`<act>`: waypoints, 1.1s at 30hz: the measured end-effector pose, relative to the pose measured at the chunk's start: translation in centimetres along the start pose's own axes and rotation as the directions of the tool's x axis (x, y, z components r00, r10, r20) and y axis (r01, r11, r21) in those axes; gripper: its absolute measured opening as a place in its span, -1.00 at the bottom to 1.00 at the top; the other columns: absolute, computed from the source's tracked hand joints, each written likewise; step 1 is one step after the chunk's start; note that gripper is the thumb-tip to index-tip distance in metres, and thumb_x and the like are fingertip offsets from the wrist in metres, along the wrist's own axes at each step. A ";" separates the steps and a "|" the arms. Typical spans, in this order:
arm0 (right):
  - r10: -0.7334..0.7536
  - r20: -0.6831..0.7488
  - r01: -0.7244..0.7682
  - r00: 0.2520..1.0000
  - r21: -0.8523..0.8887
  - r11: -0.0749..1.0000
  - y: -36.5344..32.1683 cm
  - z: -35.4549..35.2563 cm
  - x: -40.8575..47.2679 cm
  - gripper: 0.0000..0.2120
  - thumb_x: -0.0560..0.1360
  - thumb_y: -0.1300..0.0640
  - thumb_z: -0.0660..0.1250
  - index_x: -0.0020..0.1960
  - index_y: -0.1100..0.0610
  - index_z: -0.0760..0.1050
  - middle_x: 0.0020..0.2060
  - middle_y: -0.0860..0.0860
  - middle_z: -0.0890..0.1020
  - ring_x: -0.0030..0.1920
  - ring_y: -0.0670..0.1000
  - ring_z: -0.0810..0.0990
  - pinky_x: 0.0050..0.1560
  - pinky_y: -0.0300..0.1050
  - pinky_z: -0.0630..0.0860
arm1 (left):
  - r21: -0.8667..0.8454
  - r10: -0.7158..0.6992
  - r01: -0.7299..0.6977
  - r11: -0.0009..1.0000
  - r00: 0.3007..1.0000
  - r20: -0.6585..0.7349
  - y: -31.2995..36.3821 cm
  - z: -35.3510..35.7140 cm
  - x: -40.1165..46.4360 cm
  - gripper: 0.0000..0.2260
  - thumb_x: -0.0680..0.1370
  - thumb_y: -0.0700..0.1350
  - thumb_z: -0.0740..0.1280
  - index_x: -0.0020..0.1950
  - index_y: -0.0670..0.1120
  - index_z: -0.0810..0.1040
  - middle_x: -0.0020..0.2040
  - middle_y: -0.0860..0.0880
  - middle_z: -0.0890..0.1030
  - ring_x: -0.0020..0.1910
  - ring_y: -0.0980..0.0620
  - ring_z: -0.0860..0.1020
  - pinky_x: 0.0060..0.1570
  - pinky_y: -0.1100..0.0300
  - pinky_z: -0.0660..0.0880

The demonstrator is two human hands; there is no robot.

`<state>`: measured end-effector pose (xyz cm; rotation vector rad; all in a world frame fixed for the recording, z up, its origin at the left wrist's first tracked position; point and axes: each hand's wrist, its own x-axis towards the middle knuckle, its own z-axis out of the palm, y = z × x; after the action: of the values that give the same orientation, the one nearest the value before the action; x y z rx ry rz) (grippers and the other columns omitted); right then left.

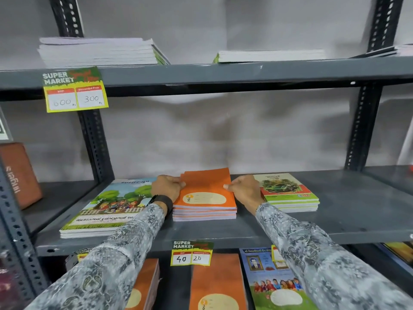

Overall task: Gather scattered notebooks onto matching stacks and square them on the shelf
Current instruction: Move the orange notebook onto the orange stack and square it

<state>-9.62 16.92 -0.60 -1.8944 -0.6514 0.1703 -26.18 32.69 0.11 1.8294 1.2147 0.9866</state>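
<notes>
A stack of orange notebooks [206, 193] lies on the grey middle shelf [335, 220], its top books slightly askew. My left hand [166, 187] grips the stack's left edge, fingers curled over the top cover; a dark band sits at that wrist. My right hand [244, 190] grips the right edge with the thumb on top. Both arms wear patterned grey sleeves.
A stack of books with a tree picture [105, 209] lies left of the orange stack, a stack with a car cover [288, 191] to the right. Price tags [191, 253] [74, 91] hang on shelf edges. White-edged stacks [98, 51] fill the upper shelf; more books lie below.
</notes>
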 end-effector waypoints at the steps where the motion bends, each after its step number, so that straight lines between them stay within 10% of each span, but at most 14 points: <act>1: 0.002 0.000 -0.002 1.000 -0.005 1.000 0.2 0.1 0.0 -0.76 0.42 0.07 0.60 -0.17 0.26 0.70 -0.25 0.10 0.78 -0.16 0.09 0.77 0.05 0.10 0.69 | 0.003 0.006 -0.006 1.000 1.000 -0.003 0.0 0.0 -0.2 -0.72 0.47 -0.01 0.54 0.13 -0.08 0.75 0.14 -0.12 0.75 0.17 -0.14 0.67 0.24 0.08 0.57; 12: -0.055 0.047 0.054 0.997 0.031 0.998 1.1 -0.2 -0.2 -0.77 0.50 -0.04 0.51 -0.16 0.13 0.74 -0.23 0.01 0.78 -0.13 0.03 0.76 0.08 0.08 0.69 | 0.035 -0.006 0.005 0.999 1.000 0.025 0.2 -0.5 -1.7 -0.72 0.57 0.06 0.39 0.08 -0.11 0.75 0.06 -0.16 0.75 0.13 -0.21 0.68 0.21 0.05 0.58; 19: -0.392 -0.049 0.374 0.918 -0.211 0.903 -0.6 -2.2 -2.3 -0.73 0.57 -0.05 0.42 0.14 0.11 0.70 0.01 -0.01 0.73 -0.02 -0.03 0.67 0.10 -0.11 0.57 | -0.162 0.184 -0.157 0.974 0.968 0.172 -0.1 -5.7 -2.7 -0.81 0.58 0.03 0.40 0.06 -0.03 0.73 0.03 -0.01 0.74 0.01 0.02 0.65 0.26 -0.04 0.59; 25: -0.655 0.120 0.662 0.746 -0.243 0.709 -6.9 3.3 -7.3 -0.81 0.56 0.07 0.41 0.11 0.11 0.70 0.02 0.00 0.70 0.04 0.02 0.64 0.15 -0.10 0.51 | 0.218 0.350 -0.366 0.905 0.930 0.110 -3.4 -14.9 -3.4 -0.74 0.58 -0.07 0.43 0.25 -0.05 0.70 0.12 -0.01 0.74 0.05 0.07 0.68 0.14 0.19 0.56; 33: -0.450 0.591 0.691 0.669 -0.271 0.670 -10.1 13.3 -15.0 -0.12 0.39 -0.32 0.49 0.59 0.01 0.34 0.51 0.06 0.47 0.48 0.13 0.44 0.45 0.02 0.39 | 0.465 0.031 -0.221 0.857 0.923 0.383 -10.0 -24.9 -2.6 0.04 0.35 0.32 0.52 0.67 0.00 0.10 0.64 0.04 0.22 0.60 -0.03 0.26 0.56 0.05 0.25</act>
<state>-31.26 22.83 0.20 -1.9915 -1.7796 0.0497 -52.67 36.94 2.11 2.3977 1.1940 0.3690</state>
